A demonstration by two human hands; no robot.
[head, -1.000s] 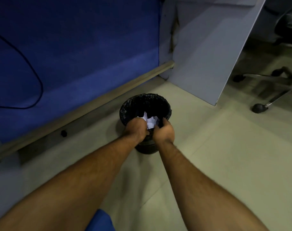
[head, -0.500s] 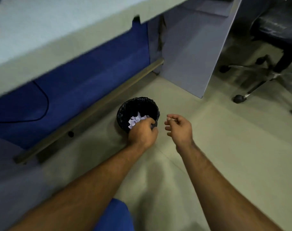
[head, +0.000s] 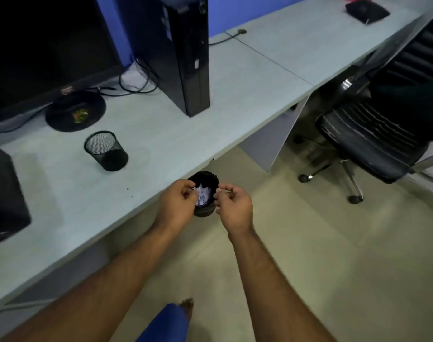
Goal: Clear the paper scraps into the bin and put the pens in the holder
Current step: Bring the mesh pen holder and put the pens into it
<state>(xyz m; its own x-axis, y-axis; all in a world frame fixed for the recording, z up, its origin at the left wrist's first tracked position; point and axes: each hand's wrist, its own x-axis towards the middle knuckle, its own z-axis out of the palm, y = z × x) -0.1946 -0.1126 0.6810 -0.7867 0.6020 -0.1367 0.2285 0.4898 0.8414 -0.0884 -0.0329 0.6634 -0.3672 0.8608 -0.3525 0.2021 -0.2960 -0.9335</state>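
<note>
left hand (head: 177,202) loosely curled, holds nothing | right hand (head: 234,206) same | bin (head: 203,193) with paper scraps (head: 203,195) between, below them

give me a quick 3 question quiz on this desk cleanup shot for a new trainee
1. True or false: the mesh pen holder on the desk already has pens in it.
2. Where do the paper scraps lie? A) on the desk B) in the bin C) on the chair
3. Fill in: the left hand and right hand hover over the ____.

Key:
1. False; it looks empty.
2. B.
3. Bin, which stands on the floor at the desk edge.
</note>
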